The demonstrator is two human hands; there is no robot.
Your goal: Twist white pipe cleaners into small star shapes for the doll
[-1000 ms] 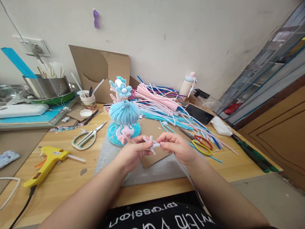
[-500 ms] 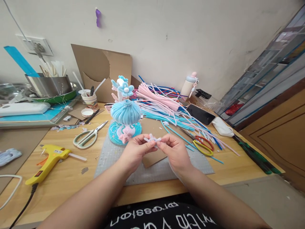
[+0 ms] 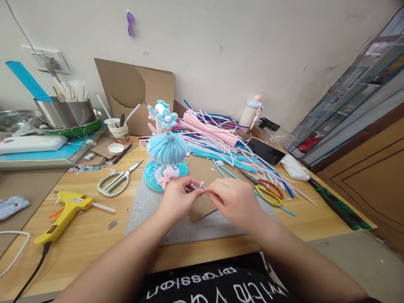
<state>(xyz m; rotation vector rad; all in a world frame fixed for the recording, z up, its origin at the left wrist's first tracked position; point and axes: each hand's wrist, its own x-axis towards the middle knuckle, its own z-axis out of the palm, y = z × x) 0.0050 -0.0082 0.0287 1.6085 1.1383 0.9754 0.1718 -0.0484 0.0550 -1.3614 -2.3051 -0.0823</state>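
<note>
Between my two hands is a small white pipe cleaner shape [image 3: 201,184] with short arms, mostly covered by the fingers. My left hand [image 3: 179,198] pinches its left side with thumb and forefinger. At its right side my right hand [image 3: 236,201] is closed, the back of the hand turned up and the fingertips pressed on an arm. Just behind the left hand stands a fuzzy blue decoration [image 3: 167,149] with a pleated shell, flowers on top and a pink star [image 3: 168,174] on its round base. Under the hands lies a cardboard piece [image 3: 202,208] on a grey cutting mat [image 3: 148,214].
Pink, white and blue pipe cleaners [image 3: 210,132] are heaped behind. Red-and-yellow-handled scissors [image 3: 269,193] lie right, near a phone [image 3: 267,150] and green-black pliers [image 3: 341,206]. To the left are white-handled scissors [image 3: 115,183] and a yellow glue gun [image 3: 67,212] with its cord.
My right hand has rolled over, its back now facing up, with the fingers closed further over the pipe cleaner shape. The left hand keeps its pinch in nearly the same place.
</note>
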